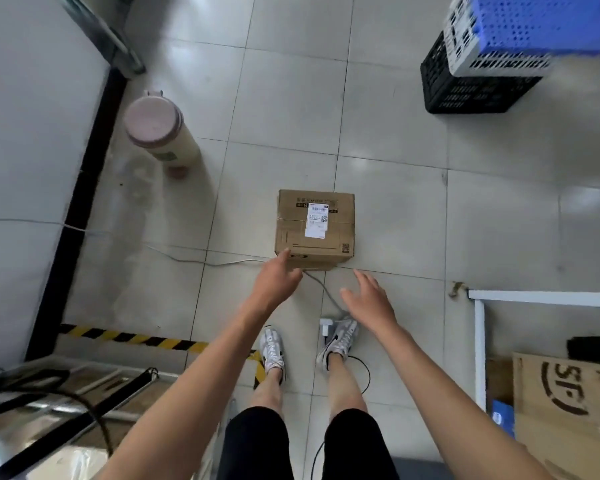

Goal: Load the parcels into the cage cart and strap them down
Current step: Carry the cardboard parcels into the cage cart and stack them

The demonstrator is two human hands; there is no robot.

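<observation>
A brown cardboard parcel (315,226) with a white shipping label lies on the tiled floor in front of my feet. My left hand (276,277) reaches out with relaxed fingers, and its fingertips are at the parcel's near left corner. My right hand (368,301) hovers open to the right of it, short of the parcel's near edge and holding nothing. A metal frame that may be the cage cart (49,403) shows at the lower left, with a black strap or cable lying across it.
A cream bottle with a pink lid (160,136) stands on the floor at left by a white wall. Stacked black, white and blue crates (482,64) sit at the upper right. A white cable (205,261) and adapter (326,327) lie by my shoes. A white rack with an SF carton (565,403) stands at right.
</observation>
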